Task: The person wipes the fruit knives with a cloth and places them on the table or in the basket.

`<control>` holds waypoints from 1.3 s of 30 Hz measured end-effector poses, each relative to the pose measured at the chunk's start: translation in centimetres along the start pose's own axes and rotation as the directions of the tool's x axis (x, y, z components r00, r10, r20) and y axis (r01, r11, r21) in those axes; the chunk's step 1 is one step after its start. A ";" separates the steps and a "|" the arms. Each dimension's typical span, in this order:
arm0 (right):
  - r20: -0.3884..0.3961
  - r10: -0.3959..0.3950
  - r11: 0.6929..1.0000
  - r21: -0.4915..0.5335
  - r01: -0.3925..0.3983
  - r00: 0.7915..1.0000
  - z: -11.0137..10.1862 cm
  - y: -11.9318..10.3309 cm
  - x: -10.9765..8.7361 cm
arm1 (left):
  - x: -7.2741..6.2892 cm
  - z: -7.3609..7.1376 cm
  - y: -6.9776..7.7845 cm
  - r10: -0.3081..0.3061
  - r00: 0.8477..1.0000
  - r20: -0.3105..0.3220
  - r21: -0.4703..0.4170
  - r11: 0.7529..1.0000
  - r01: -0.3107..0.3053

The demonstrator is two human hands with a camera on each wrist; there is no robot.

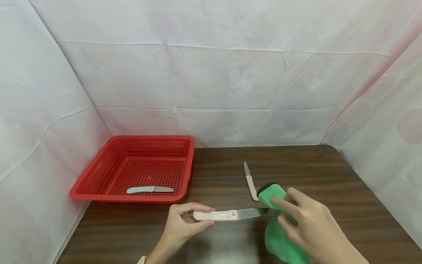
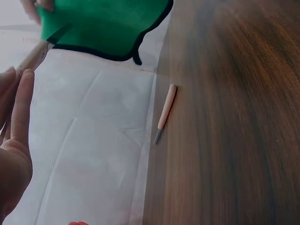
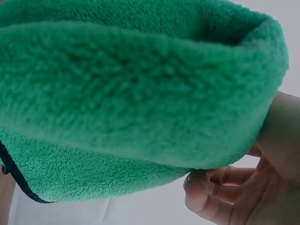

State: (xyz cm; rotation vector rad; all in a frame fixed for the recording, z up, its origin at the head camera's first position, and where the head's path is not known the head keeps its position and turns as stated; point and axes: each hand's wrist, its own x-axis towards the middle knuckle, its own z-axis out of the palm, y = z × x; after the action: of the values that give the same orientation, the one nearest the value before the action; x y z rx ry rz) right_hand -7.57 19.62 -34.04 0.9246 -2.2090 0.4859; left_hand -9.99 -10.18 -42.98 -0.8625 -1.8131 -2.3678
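Observation:
My left hand grips the pale pink handle of a knife between thumb and fingers, its blade level and pointing right. My right hand pinches a green cloth with dark edging, and the cloth hangs below the fingers. The blade's tip lies close against the cloth; whether they touch I cannot tell. In the right wrist view the fluffy cloth fills most of the picture. A second pink-handled knife lies on the table just behind the cloth, blade pointing away.
A red perforated basket stands at the left of the wooden table. Inside it, near the front wall, lies a knife with a pale green handle. White patterned sheeting hangs around the back and sides.

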 end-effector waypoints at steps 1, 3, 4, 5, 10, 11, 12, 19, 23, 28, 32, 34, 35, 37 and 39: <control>-0.006 -0.017 1.000 0.008 0.017 1.000 0.2 -0.2 0.3 | 0.1 0.1 0.0 0.007 1.000 0.004 -0.002 1.000 -0.007; -0.008 -0.050 0.998 0.029 0.050 0.999 0.6 -0.8 0.7 | 0.2 0.3 -0.1 0.018 1.000 0.012 -0.013 1.000 -0.018; -0.008 -0.066 0.997 0.039 0.066 0.998 0.8 -1.0 0.8 | 0.2 0.5 -0.1 0.024 1.000 0.016 -0.020 1.000 -0.023; -0.005 -0.078 0.996 0.048 0.078 0.997 1.1 -1.3 0.9 | 0.3 0.6 -0.1 0.028 0.999 0.017 -0.029 0.999 -0.027; 0.031 -0.122 0.992 0.047 0.121 0.992 2.7 -2.3 0.7 | 0.3 1.1 0.0 0.047 0.999 -0.011 -0.060 0.997 -0.048; 0.041 -0.128 0.991 0.043 0.126 0.991 3.0 -2.4 0.6 | 0.3 1.2 0.0 0.054 0.998 -0.018 -0.065 0.996 -0.055; 0.051 -0.132 0.991 0.036 0.130 0.990 3.2 -2.4 0.4 | 0.3 1.3 0.0 0.060 0.998 -0.024 -0.068 0.996 -0.061; 0.106 -0.151 0.988 -0.001 0.152 0.983 4.0 -2.3 -0.3 | 0.1 1.6 0.0 0.091 0.995 -0.049 -0.078 0.993 -0.094; 0.114 -0.137 0.990 -0.012 0.139 0.984 3.7 -1.9 -0.7 | 0.0 1.4 0.1 0.099 0.993 -0.060 -0.078 0.992 -0.103; 0.081 -0.113 0.993 -0.022 0.115 0.990 3.2 -1.3 -1.1 | -0.1 1.0 0.4 0.104 0.992 -0.067 -0.077 0.991 -0.109; 0.068 -0.096 0.995 -0.024 0.098 0.993 2.8 -0.9 -1.4 | -0.2 0.8 0.5 0.104 0.992 -0.070 -0.071 0.992 -0.109; 0.069 -0.090 0.995 -0.025 0.092 0.994 2.8 -0.7 -1.5 | -0.2 0.7 0.5 0.103 0.992 -0.069 -0.073 0.991 -0.108; 0.071 -0.085 0.996 -0.024 0.087 0.994 2.7 -0.7 -1.6 | -0.2 0.7 0.5 0.103 0.992 -0.068 -0.071 0.992 -0.108; 0.064 -0.079 0.997 -0.023 0.080 0.995 2.7 -0.6 -1.7 | -0.3 0.7 0.4 0.107 0.993 -0.057 -0.061 0.992 -0.111; 0.054 -0.077 0.997 -0.013 0.078 0.996 2.5 -0.4 -1.7 | -0.3 0.6 0.2 0.115 0.992 -0.043 -0.046 0.992 -0.117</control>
State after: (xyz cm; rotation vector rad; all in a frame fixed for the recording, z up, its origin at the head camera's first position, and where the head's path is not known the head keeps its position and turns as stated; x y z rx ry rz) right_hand -7.50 18.73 -36.97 1.0218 -2.2124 0.4116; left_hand -9.35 -9.80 -42.82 -0.8926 -1.6503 -2.3488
